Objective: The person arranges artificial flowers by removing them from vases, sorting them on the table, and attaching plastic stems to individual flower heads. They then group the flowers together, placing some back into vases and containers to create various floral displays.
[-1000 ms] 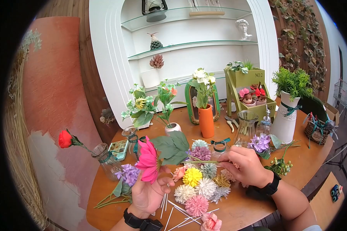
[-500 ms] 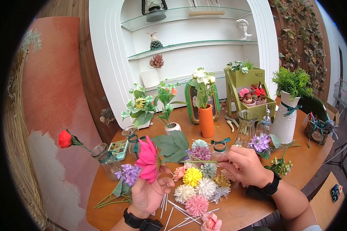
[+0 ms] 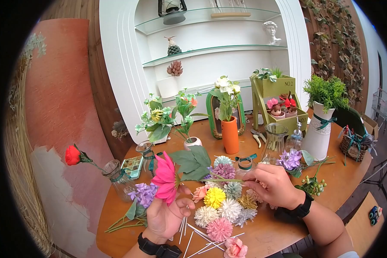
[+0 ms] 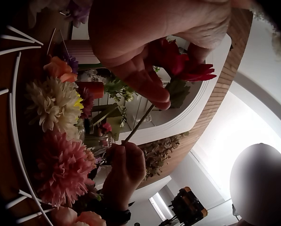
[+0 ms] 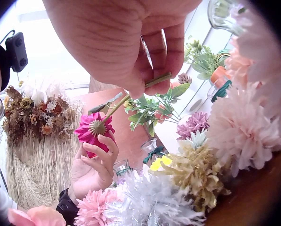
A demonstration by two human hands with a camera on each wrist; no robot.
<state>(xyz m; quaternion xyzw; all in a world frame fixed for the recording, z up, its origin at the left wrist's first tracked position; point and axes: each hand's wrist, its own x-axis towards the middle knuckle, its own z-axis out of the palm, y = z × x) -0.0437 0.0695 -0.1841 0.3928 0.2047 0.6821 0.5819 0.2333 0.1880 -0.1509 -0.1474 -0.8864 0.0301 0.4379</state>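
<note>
A deep pink flower (image 3: 166, 179) with a large green leaf (image 3: 191, 164) is held sideways above the table. The left hand (image 3: 169, 218) cups its head from below, fingers bent around the back of the bloom. Between thumb and fingertips, the right hand (image 3: 274, 185) pinches the far end of the green stem (image 5: 116, 109). In the right wrist view, the bloom (image 5: 96, 132) shows its pale green underside, and the left hand (image 5: 94, 168) is against it. Under the stem lies a cluster of loose flower heads, among them a yellow one (image 3: 214, 197) and a pink one (image 3: 219, 229).
White sticks (image 3: 205, 243) lie at the front edge. Glass vases (image 3: 274, 144), an orange vase (image 3: 230, 136) and a white vase (image 3: 319, 133) stand behind. Purple flowers (image 3: 143, 195) lie at the left; green berries (image 3: 312, 186) lie at the right. A red flower (image 3: 72, 155) leans from a jar.
The pink bloom has tilted very slightly in the left hand, and its leaf has shifted a little. The right hand stays at the stem's end.
</note>
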